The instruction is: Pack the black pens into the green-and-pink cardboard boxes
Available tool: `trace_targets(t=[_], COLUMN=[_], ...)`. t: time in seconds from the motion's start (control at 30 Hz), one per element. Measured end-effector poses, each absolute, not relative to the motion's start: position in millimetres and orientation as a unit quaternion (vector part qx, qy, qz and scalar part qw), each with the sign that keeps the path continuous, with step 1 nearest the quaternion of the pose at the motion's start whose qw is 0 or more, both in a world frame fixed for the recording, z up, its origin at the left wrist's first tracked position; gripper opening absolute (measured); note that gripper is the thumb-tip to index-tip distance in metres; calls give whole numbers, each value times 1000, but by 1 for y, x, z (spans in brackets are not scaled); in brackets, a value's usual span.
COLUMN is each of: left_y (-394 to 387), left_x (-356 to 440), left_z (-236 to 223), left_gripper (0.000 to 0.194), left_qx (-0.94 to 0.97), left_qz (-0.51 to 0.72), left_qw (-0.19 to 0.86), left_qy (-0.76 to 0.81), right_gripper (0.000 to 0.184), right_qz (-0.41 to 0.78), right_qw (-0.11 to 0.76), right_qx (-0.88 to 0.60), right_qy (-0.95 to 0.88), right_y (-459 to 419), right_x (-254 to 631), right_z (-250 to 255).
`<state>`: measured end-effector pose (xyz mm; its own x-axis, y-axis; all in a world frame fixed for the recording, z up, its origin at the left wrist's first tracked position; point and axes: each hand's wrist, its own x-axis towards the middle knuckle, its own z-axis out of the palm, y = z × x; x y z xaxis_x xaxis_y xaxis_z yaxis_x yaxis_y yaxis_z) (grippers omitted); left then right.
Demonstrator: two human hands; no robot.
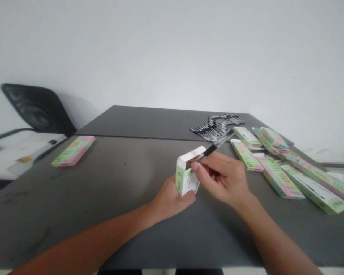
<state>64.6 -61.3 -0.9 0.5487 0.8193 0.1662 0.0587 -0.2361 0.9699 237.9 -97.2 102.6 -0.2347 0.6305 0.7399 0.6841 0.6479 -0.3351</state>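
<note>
My left hand (172,198) is wrapped round a small green and white carton (186,182), held up above the table with its top flap open. In my right hand (223,175), between thumb and fingers, is a pen (213,147) with a black grip and clear barrel. The pen slants down to the left, its lower end at the carton's open mouth. How far that end reaches inside is hidden by my thumb and the carton wall.
Many similar pens (218,126) lie in a row at the back of the dark table (117,172). Several green and pink cartons (281,175) are heaped on the right. One more carton (74,151) lies at the left, near a black mesh chair (38,107).
</note>
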Motion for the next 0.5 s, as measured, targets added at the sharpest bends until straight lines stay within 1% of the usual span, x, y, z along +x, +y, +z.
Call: trace_targets(t=[0.13,0.23,0.33,0.5], left_y=[-62,-62,-63,-66], left_x=[64,64,63,62], left_z=[2,4,5,3], left_gripper=[25,23,26,15], left_qx=[705,706,709,733], left_qz=[335,325,329,356], left_qw=[540,541,537,493], left_qy=[314,320,317,305], right_gripper=[16,15,19,25], right_qz=[-41,-55,-68,-101], right_qw=[440,450,464,517], right_qx=[-428,-434,-435,-404], right_qy=[-788,-779,-769,-748], right_y=[-97,-95,-94,-96], right_x=[240,241,243,251], right_z=[100,97,97,98])
